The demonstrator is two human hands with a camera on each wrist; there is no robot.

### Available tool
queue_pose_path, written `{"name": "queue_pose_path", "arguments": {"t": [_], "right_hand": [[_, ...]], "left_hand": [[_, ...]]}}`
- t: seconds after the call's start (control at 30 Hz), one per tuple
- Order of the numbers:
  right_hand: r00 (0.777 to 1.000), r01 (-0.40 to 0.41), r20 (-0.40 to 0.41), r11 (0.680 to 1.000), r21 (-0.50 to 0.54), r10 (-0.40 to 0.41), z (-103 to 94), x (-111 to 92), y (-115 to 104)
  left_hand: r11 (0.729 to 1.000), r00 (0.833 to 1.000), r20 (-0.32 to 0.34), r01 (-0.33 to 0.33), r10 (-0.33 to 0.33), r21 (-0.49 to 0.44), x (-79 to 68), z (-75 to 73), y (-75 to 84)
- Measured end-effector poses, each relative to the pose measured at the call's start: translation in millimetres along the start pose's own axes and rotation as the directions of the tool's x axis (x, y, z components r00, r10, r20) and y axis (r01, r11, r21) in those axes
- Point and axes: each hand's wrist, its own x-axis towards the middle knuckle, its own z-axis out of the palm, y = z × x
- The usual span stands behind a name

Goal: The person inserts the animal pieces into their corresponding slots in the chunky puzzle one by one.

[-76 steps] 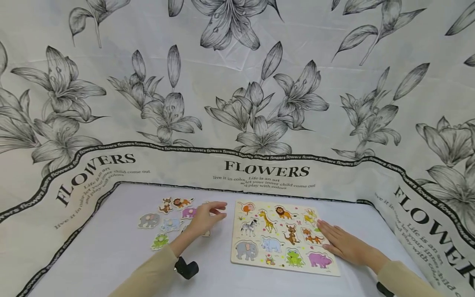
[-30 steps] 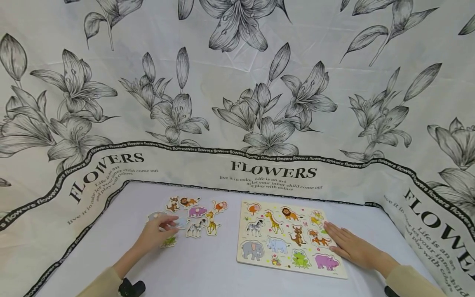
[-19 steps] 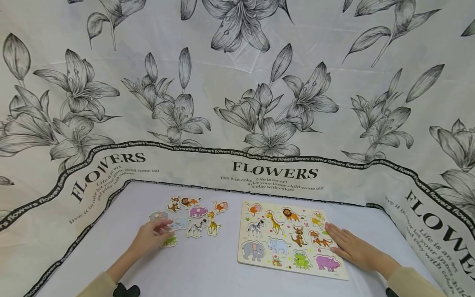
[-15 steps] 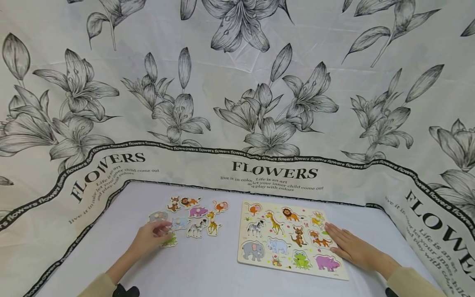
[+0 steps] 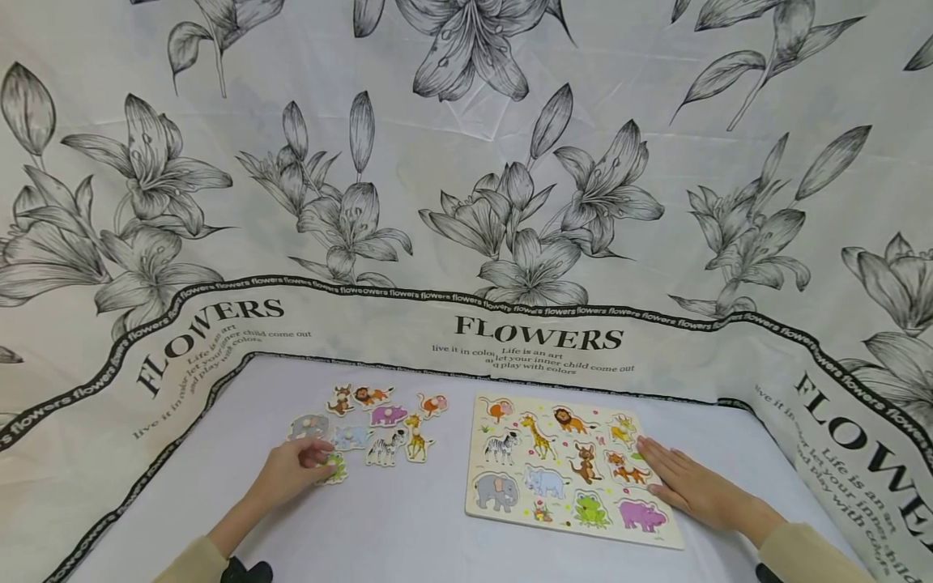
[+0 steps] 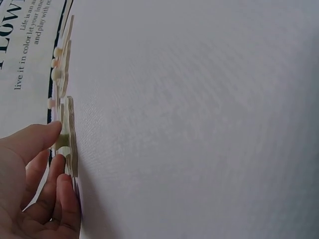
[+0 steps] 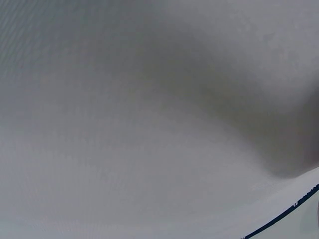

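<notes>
My left hand [image 5: 287, 474] is at the near left of a group of loose wooden animal pieces. Its thumb and fingers pinch the green knob [image 6: 63, 140] of the frog puzzle piece [image 5: 337, 470], which lies on the table partly hidden by the fingers. Just beyond are the grey elephant piece [image 5: 309, 426] and the pale blue rhino piece [image 5: 351, 438]. My right hand [image 5: 688, 490] lies flat with straight fingers on the right edge of the wooden puzzle board [image 5: 561, 522]. The right wrist view catches mostly blurred white cloth.
Other loose pieces lie close by: kangaroo [image 5: 340, 400], lion [image 5: 372, 395], purple hippo [image 5: 388, 415], monkey [image 5: 433, 404], zebra [image 5: 385, 447] and giraffe [image 5: 416, 441]. A white cloth [image 5: 408, 526] covers the table. Behind stands a flower-printed curtain [image 5: 379, 324].
My left hand came leftward from beside the board to the loose pieces, then settled at the frog piece, its fingers drawing in on the knob. My right hand stays on the board's edge.
</notes>
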Motion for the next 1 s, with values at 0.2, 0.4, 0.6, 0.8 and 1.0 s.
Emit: {"name": "queue_pose_path", "arguments": {"t": [0.2, 0.4, 0.6, 0.8, 1.0], "right_hand": [[1.000, 0.009, -0.009, 1.000, -0.002, -0.009, -1.4, -0.3, -1.1], [1.000, 0.004, -0.005, 1.000, -0.001, -0.004, -1.9, -0.2, -1.8], [1.000, -0.006, -0.005, 1.000, 0.015, 0.006, -1.7, 0.0, -2.4], [1.000, -0.010, -0.004, 1.000, 0.011, 0.010, 0.0, -0.4, -0.7], [0.999, 0.017, -0.036, 1.000, -0.005, -0.017, 0.9, -0.8, 0.9]], "left_hand": [[1.000, 0.999, 0.018, 0.027, -0.027, -0.002, 0.2, 0.2, 0.2], [1.000, 1.000, 0.022, 0.021, -0.021, 0.005, 2.2, 0.5, -0.2], [1.000, 1.000, 0.029, 0.009, -0.009, 0.004, 2.2, 0.5, -1.3], [1.000, 1.000, 0.013, -0.007, 0.008, -0.015, 1.0, 1.5, -2.8], [1.000, 1.000, -0.012, -0.009, 0.009, 0.002, 0.5, 2.4, -3.3]]}}
